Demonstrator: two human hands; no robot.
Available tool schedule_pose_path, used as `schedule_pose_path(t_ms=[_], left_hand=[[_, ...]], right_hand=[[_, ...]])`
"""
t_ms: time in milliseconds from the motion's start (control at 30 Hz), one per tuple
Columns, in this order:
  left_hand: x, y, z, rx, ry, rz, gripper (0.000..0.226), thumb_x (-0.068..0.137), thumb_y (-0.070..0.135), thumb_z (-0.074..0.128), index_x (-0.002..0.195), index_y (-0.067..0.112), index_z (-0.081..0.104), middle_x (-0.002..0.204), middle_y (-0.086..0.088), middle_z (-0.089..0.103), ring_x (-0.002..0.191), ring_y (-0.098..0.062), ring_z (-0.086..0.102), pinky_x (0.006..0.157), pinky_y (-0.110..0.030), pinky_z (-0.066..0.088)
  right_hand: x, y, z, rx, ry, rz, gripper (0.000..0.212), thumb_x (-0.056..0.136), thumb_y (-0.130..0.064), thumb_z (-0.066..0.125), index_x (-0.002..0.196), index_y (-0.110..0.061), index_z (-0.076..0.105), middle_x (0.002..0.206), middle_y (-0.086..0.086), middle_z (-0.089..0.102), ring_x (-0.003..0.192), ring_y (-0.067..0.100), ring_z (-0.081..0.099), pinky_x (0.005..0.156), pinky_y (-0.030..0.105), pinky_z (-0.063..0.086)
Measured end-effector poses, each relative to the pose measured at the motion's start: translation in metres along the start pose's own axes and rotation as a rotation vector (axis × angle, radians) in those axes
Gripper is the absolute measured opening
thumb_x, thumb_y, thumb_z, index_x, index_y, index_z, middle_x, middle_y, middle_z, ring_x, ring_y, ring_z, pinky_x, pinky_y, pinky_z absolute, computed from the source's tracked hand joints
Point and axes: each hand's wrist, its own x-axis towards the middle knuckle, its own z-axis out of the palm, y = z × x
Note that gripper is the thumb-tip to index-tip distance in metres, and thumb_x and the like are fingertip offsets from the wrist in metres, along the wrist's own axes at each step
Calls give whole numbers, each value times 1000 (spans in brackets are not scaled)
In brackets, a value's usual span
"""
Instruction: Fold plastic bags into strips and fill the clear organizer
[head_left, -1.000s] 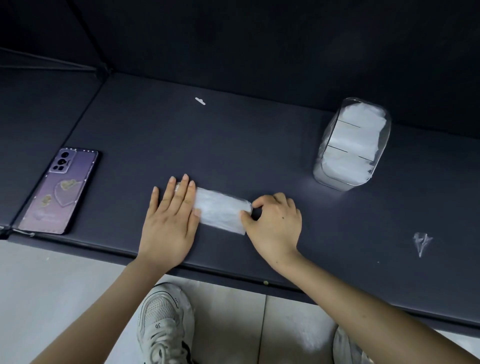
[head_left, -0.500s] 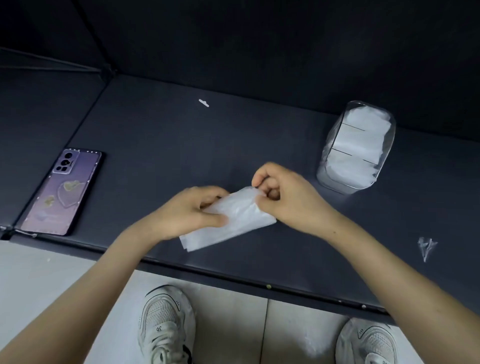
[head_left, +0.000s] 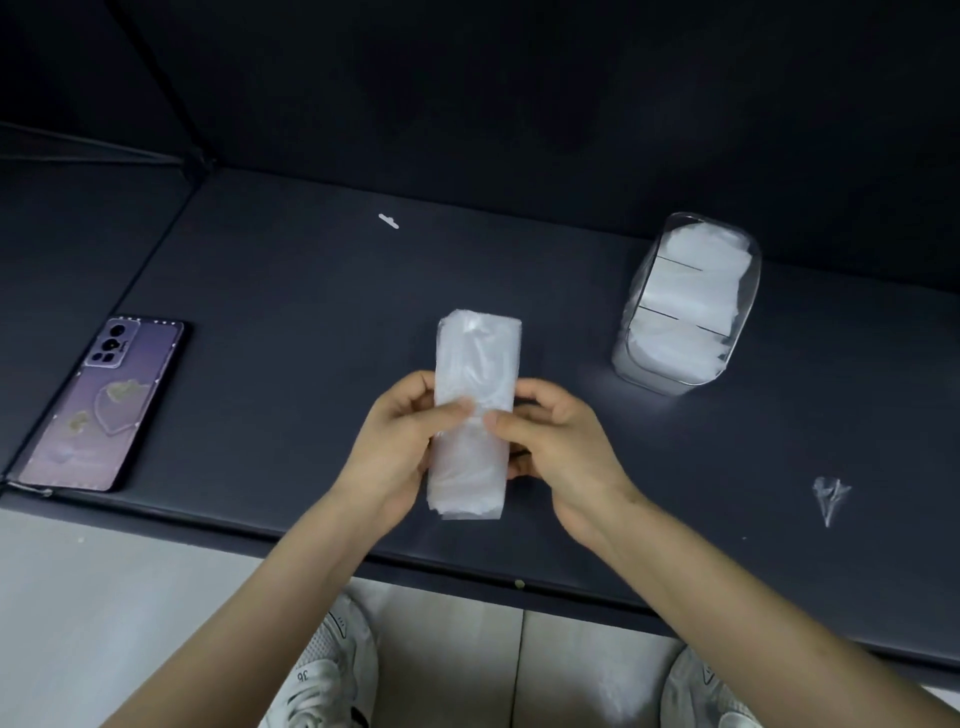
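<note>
Pinching one folded bag strip (head_left: 475, 364) at mid-length with left hand (head_left: 400, 441) and right hand (head_left: 550, 447), thumbs on top, ends jutting past the grip both ways. Up-right of the grip, apart: one clear organizer (head_left: 685, 306), three stuffed compartments.

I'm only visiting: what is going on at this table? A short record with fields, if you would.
Held item: folded bag strip, over the dark table
Left hand: grips the strip's left edge
Right hand: pinches its right edge
Clear organizer: right rear, compartments holding white folded bags
Phone: lying back up, at left
Loose scrap: crumpled plastic, far right
</note>
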Motion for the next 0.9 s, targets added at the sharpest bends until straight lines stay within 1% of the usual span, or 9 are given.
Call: schedule_pose_path(t_ms=[67, 200, 300, 367, 467, 567, 667, 733, 900], left_hand=[[0, 0, 2, -44, -11, -15, 30, 78, 4, 68, 106, -3, 61, 107, -22, 68, 103, -45, 63, 88, -62, 51], [2, 4, 7, -77, -33, -20, 35, 75, 6, 68, 108, -2, 63, 104, -17, 69, 101, -36, 64, 93, -54, 52], [6, 10, 3, -170, -132, -109, 42, 72, 12, 73, 110, -1, 62, 112, -23, 64, 104, -38, 61, 95, -53, 48], [7, 18, -1, -260, -221, -205, 46, 67, 33, 74, 102, 5, 67, 113, -21, 64, 100, -35, 64, 89, -50, 50], [8, 27, 2, -65, -263, -253, 65, 74, 60, 64, 109, 5, 66, 112, -18, 69, 102, -33, 67, 78, -46, 56], [10, 31, 13, 192, -325, -152, 43, 65, 27, 78, 101, 7, 65, 95, -8, 72, 87, -21, 70, 68, -32, 56], [15, 29, 26, 278, -285, -15, 46, 61, 7, 84, 101, 7, 62, 88, -4, 72, 80, -18, 69, 61, -26, 54], [16, 24, 40, 235, -253, 62, 42, 61, 9, 81, 98, 8, 60, 88, -4, 71, 79, -18, 69, 58, -25, 53], [25, 11, 72, 313, -277, 142, 26, 77, 2, 75, 97, 12, 62, 90, -2, 69, 84, -15, 64, 71, -23, 52]], right_hand=[[-1, -1, -1, 55, 20, -35, 28, 88, -2, 63, 107, -22, 64, 91, 7, 73, 80, 19, 69, 60, 31, 52], [-1, -2, -5, 152, 27, -72, 18, 89, 0, 60, 100, -11, 70, 90, 15, 68, 81, 25, 63, 67, 39, 47], [0, -6, -12, 178, 9, -140, 20, 89, 6, 57, 87, -10, 69, 83, 7, 67, 77, 20, 60, 65, 34, 46], [3, -9, -22, 67, -14, -269, 28, 89, 10, 55, 81, -13, 68, 77, -4, 67, 73, 12, 59, 64, 28, 47], [8, -13, -36, -232, -12, -506, 36, 87, 9, 53, 77, -22, 69, 78, -12, 63, 76, 7, 59, 68, 19, 46], [11, -18, -48, -278, -17, -551, 28, 81, -2, 53, 84, -25, 70, 85, -12, 63, 80, 9, 60, 72, 19, 46], [7, -22, -64, 140, -152, -258, 38, 79, -13, 58, 117, -16, 60, 101, 4, 68, 94, 19, 66, 80, 31, 55], [0, -20, -71, 228, -149, -102, 50, 79, -22, 62, 128, -14, 52, 112, 10, 68, 106, 28, 65, 90, 43, 54], [-12, -16, -82, -20, 167, -184, 13, 88, -5, 64, 100, -5, 70, 97, 16, 73, 92, 32, 69, 88, 47, 53]])
